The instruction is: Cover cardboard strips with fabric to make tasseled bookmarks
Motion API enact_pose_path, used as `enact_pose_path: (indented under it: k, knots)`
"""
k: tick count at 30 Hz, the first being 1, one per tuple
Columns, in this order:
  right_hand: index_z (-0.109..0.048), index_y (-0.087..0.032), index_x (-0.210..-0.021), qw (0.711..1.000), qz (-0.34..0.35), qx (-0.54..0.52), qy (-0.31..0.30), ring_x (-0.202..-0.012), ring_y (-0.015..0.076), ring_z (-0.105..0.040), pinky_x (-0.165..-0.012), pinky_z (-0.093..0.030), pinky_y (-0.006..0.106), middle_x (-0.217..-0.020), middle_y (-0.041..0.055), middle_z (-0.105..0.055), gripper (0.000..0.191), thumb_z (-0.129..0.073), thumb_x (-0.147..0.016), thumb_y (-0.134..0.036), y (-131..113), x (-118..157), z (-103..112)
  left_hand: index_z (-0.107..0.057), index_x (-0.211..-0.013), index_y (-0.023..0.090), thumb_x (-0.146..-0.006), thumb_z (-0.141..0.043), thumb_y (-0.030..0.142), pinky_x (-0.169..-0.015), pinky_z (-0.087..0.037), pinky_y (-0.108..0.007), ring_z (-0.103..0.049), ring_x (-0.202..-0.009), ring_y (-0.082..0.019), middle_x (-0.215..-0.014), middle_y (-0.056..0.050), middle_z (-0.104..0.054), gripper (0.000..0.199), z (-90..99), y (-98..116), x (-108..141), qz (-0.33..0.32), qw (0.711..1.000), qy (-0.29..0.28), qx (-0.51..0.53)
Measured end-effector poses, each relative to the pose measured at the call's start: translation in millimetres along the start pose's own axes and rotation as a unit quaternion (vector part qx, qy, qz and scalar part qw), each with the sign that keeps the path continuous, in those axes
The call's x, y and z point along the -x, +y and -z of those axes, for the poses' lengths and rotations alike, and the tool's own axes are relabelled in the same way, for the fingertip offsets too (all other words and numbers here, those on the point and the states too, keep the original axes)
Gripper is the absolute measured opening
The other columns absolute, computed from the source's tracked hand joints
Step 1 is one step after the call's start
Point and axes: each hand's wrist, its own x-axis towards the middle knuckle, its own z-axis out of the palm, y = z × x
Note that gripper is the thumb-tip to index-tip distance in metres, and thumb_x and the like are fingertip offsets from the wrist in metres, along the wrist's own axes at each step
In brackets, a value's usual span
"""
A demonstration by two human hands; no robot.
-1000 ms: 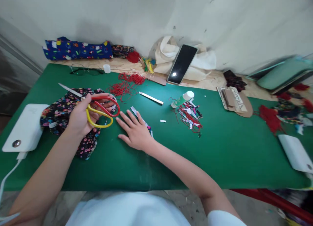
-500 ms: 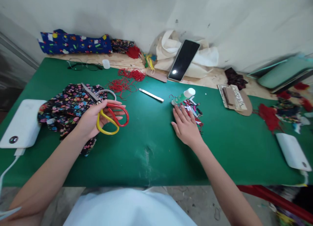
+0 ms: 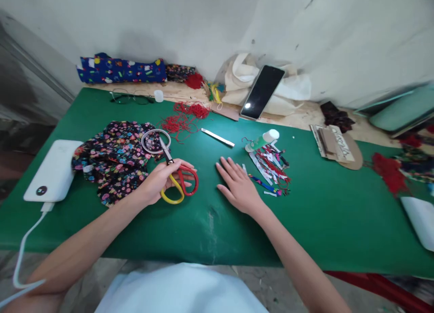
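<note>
My left hand (image 3: 162, 179) is wrapped round a pair of scissors (image 3: 188, 181) with one yellow and one red handle. Their blades point up and away, overlapping the edge of a pale ring (image 3: 144, 143) that lies by a black floral cloth (image 3: 111, 155). Flat on the green tabletop, fingers stretched, rests my right hand (image 3: 239, 186). Just right of its fingertips is a pile of cut fabric scraps and thread bits (image 3: 269, 166), with a green glue stick (image 3: 259, 141) with a white cap lying at the pile's far side. Silver tweezers (image 3: 217, 137) lie ahead, between the hands.
A white power bank (image 3: 52, 170) with a cable sits at the left. Red threads (image 3: 185, 119), eyeglasses (image 3: 132, 97) and a propped phone (image 3: 262, 91) are along the back. Cardboard pieces (image 3: 334, 143) and another white device (image 3: 420, 218) lie at the right. The table's front edge runs near my body.
My right hand has slid left, off the scraps, uncovering more of them. The left hand has shifted right with the scissors, away from the floral cloth. The view has also shifted a little.
</note>
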Motion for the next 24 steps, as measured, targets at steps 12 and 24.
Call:
enact_pose_path:
  k: [12,24]
  knots:
    - [-0.052,-0.017,-0.133,0.977,0.001,-0.069,0.202,-0.114,0.0272,-0.061,-0.097,-0.054,0.043,-0.119,0.0169,-0.064,0.038,-0.051,-0.096,-0.028,-40.7,9.2,28.1,-0.067,-0.098,0.021,-0.076,-0.070,0.065,-0.076,-0.058,-0.028,-0.070,-0.100,-0.022,-0.111,-0.009,-0.072,0.049,-21.4,-24.7,1.9,-0.009,0.999,-0.008,0.033]
    - [-0.055,-0.012,-0.126,0.980,0.013,-0.143,0.138,-0.103,0.0259,-0.066,-0.088,-0.058,0.040,-0.112,0.0175,-0.068,0.033,-0.042,-0.097,-0.018,-58.8,-35.3,9.7,-0.062,-0.117,0.020,-0.081,-0.068,0.036,-0.098,-0.051,-0.035,-0.058,-0.123,-0.026,-0.139,-0.013,-0.050,0.041,-4.3,-31.6,-9.8,-0.132,0.965,0.021,-0.225]
